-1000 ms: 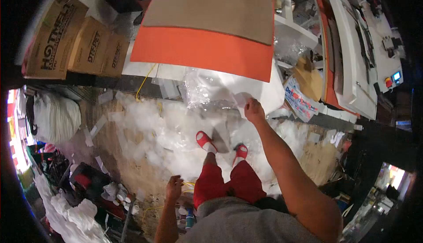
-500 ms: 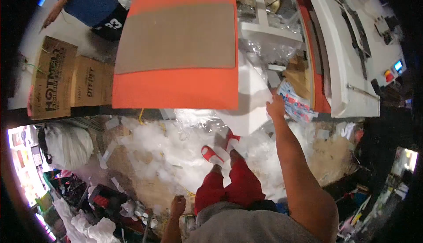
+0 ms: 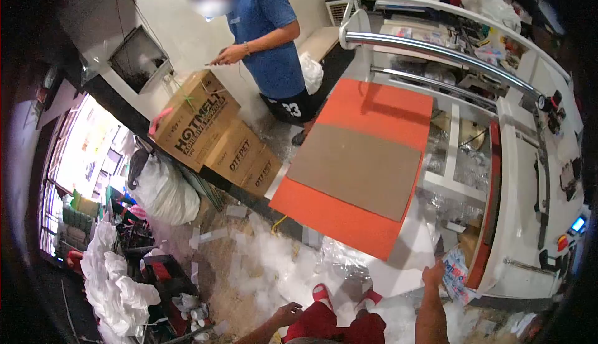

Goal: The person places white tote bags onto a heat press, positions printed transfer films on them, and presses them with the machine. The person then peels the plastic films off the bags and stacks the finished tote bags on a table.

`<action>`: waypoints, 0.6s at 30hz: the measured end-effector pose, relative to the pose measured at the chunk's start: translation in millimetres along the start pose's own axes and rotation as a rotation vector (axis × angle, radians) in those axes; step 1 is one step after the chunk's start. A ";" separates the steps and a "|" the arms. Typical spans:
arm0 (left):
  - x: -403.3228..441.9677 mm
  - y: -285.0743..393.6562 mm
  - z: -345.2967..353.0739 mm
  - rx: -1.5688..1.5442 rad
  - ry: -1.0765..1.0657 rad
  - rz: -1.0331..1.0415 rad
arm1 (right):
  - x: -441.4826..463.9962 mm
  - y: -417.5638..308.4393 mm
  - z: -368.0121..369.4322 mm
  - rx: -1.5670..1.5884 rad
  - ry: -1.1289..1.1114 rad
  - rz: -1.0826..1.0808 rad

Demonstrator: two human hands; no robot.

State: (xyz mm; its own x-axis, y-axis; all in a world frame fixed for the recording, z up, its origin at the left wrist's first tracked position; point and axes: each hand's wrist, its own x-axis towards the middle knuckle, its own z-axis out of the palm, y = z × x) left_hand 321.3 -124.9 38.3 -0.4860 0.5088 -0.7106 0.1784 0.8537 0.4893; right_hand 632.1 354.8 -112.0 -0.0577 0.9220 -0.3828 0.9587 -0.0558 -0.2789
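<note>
My right hand [image 3: 434,275] is closed at the right edge of a large white sheet [image 3: 408,266], beside a blue-and-red printed plastic piece [image 3: 458,277]. Its fingertips are small and partly hidden. The sheet slants down from under an orange board [image 3: 333,237] of a heat press, with a grey-brown pad [image 3: 355,179] lying on top. Over by my left thigh, my left hand [image 3: 288,314] hangs with loosely stretched fingers and holds nothing.
A person in a blue shirt [image 3: 268,51] stands beyond the board, a small object in hand. Cardboard boxes [image 3: 199,119] stand to the left. The press's white upper part [image 3: 523,200] is at the right. White fluff [image 3: 268,269] and clear plastic [image 3: 342,260] lie around my feet.
My view has swung up and left, bringing the person and the metal rail into sight. My right hand stays by the sheet's edge. My left hand's fingers now look more stretched.
</note>
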 end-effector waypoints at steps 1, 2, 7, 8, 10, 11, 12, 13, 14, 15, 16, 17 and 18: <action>3.7 3.8 -5.2 0.034 -0.033 -0.013 | 5.1 5.6 5.1 0.001 -0.020 0.002; 9.3 -2.1 -8.2 0.036 -0.029 -0.006 | 4.1 6.1 6.2 -0.002 -0.039 0.006; 29.9 -46.9 -31.0 0.192 0.010 0.044 | -10.4 3.6 11.3 -0.180 0.110 -0.041; 38.3 -73.1 -31.5 0.152 -0.028 0.028 | -8.2 1.2 13.8 -0.154 0.090 -0.026; 54.0 -95.1 -59.2 0.412 -0.244 0.284 | -1.7 2.2 27.3 -0.189 0.162 0.021; 73.0 -123.7 -63.4 0.524 -0.344 0.321 | -2.9 6.6 33.3 -0.244 0.219 0.065; 71.4 -122.9 -71.9 0.272 -0.249 -0.132 | -11.8 13.4 34.2 -0.052 0.390 -0.058; 77.1 -124.0 -90.2 0.277 -0.272 -0.132 | -15.4 14.5 36.0 -0.067 0.386 -0.041; 77.7 -131.7 -106.1 0.304 -0.258 -0.062 | -15.0 12.6 30.5 -0.007 0.340 -0.031; 79.6 -138.0 -118.9 0.325 -0.240 0.009 | -15.4 13.1 26.8 0.054 0.295 -0.025; 88.4 -139.3 -131.8 0.278 -0.198 -0.179 | -17.8 9.2 27.0 0.138 0.398 -0.053; 94.7 -155.3 -139.3 0.248 -0.091 -0.090 | -24.7 3.3 18.7 0.129 0.400 -0.049; 100.4 -151.6 -149.7 0.310 -0.052 -0.056 | -42.8 -19.6 -8.6 0.193 0.300 0.015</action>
State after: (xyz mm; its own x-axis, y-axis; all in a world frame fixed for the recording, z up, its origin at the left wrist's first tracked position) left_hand 117.4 -219.8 -31.5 -0.4593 0.4586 -0.7607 0.4092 0.8694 0.2770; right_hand 618.2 319.8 -82.5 0.0678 0.9904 -0.1202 0.8871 -0.1150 -0.4471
